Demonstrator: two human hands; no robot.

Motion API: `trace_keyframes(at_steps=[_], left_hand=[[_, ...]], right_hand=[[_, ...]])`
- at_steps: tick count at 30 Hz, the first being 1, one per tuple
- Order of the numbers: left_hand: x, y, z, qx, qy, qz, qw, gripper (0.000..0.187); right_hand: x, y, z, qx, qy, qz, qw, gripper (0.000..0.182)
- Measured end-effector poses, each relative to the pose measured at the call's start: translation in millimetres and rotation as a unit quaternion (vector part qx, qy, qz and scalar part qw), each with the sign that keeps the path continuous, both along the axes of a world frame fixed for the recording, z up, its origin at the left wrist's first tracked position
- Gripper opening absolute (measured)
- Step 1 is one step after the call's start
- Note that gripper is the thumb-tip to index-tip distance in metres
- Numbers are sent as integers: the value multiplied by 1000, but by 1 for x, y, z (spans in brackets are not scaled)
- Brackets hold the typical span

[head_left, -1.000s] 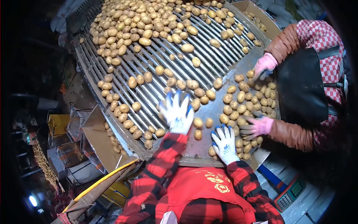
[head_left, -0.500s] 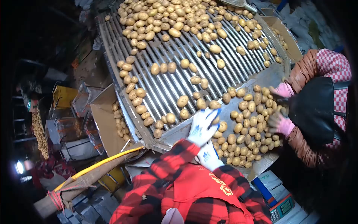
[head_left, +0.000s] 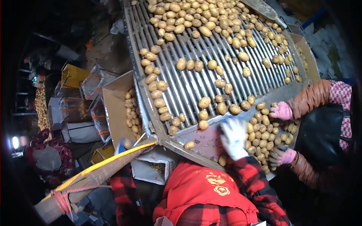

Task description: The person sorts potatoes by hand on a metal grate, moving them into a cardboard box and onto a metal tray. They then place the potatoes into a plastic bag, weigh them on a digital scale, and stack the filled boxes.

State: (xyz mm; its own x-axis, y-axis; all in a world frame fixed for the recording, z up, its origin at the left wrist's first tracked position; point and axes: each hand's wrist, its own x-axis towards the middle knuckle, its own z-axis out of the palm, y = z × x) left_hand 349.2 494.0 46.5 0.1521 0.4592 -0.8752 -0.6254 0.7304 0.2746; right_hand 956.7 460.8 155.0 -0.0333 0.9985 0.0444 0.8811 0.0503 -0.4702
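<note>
My right hand, in a white glove, lies over the front metal tray, just left of the heaped potatoes. Its fingers stretch out and are somewhat blurred; I see nothing in them. Far to the left, my left hand shows only as blue glove fingertips beyond the yellow-edged pole. Those fingertips are closed on a potato, near the cardboard box. The pole hides the rest of that hand. A lone potato sits on the tray's left part.
Potatoes lie on a sloping metal roller rack, heaped at its top beside a scoop. At right, a co-worker's pink-gloved hands touch the tray's potatoes. A white box stands below the pole; another person is at far left.
My left hand has gone from the tray to the far left, with a potato. My right hand has moved right, and the potatoes sit farther right on the tray. The view has shifted.
</note>
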Motion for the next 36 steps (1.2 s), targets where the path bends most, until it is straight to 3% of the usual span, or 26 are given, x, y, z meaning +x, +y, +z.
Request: trace_keyframes(at_steps=[1, 2, 3, 4, 6, 7, 8, 10, 11, 12, 13, 14, 15, 16, 17, 18, 21, 22, 23, 24, 28, 29, 30, 32, 34, 36], left_hand=[[64, 26, 70, 89, 90, 71, 989, 36], [-30, 37, 0, 27, 10, -37, 999, 40], [-14, 42, -6, 120, 369, -145, 910, 41], [13, 43, -1, 200, 670, -226, 678, 43], [81, 32, 60, 208, 698, -315, 608, 47], [64, 28, 58, 98, 638, -451, 617, 47], [94, 15, 89, 59, 604, -552, 572, 47], [131, -32, 92, 124, 630, -467, 608, 44], [100, -41, 52, -62, 436, -635, 635, 43], [144, -45, 81, 54, 405, -665, 625, 39], [207, -34, 124, 130, 392, -713, 567, 37], [264, -13, 160, 164, 317, -706, 612, 37], [263, -25, 122, 243, 289, -685, 623, 38], [284, -23, 113, 320, 337, -647, 605, 36], [315, -6, 124, 337, 336, -587, 655, 32], [333, 10, 114, 442, 386, -528, 614, 31], [381, 63, 95, 499, 530, -425, 539, 33], [394, 80, 89, 518, 505, -407, 558, 35], [413, 95, 96, 508, 500, -418, 564, 36], [426, 107, 84, 518, 513, -417, 542, 38], [476, 142, 79, 530, 539, -466, 460, 52], [480, 155, 77, 527, 558, -471, 436, 58], [480, 171, 78, 518, 602, -465, 391, 60], [473, 213, 70, 508, 672, -391, 371, 62], [460, 261, 62, 410, 740, -379, 375, 62], [434, 299, 7, 418, 694, -373, 453, 53]], right_hand=[[-22, 22, 7, 4, 16, 50, 999, 53], [-45, 43, 13, 7, 32, 100, 994, 55], [-67, 59, 6, 37, 42, 130, 990, 56], [-84, 75, -10, 67, 54, 161, 983, 57], [-97, 98, -41, 53, 11, 156, 986, 54], [-94, 102, -45, 40, 7, 157, 987, 48], [-90, 104, -69, 84, -8, 150, 985, 43], [-61, 94, -66, 81, -5, 78, 994, 42], [-46, 90, -62, 64, -7, 58, 996, 41], [-30, 85, -52, 35, -28, 33, 998, 41], [-13, 77, -44, 19, -43, 1, 999, 41], [3, 65, -38, 1, -58, -32, 998, 42], [21, 56, -35, -10, -82, -63, 995, 44], [38, 46, -32, -20, -107, -93, 990, 47], [53, 30, -31, -19, -152, -117, 981, 49], [61, 15, -19, -45, -155, -143, 976, 50], [39, -19, 0, -42, -124, -165, 978, 51], [23, -23, 12, -196, -46, -102, 974, 50], [3, -45, 2, -89, -66, -15, 994, 47], [-8, -59, -3, -89, -38, 59, 994, 45], [19, -100, -48, -116, -103, 18, 988, 50], [32, -97, -30, -144, -96, -5, 985, 51], [41, -93, -27, -148, -109, -37, 982, 52], [58, -90, -22, -156, -108, -90, 978, 57], [61, -84, -18, -118, -105, -122, 980, 58], [51, -69, -16, -91, -115, -158, 977, 56]])
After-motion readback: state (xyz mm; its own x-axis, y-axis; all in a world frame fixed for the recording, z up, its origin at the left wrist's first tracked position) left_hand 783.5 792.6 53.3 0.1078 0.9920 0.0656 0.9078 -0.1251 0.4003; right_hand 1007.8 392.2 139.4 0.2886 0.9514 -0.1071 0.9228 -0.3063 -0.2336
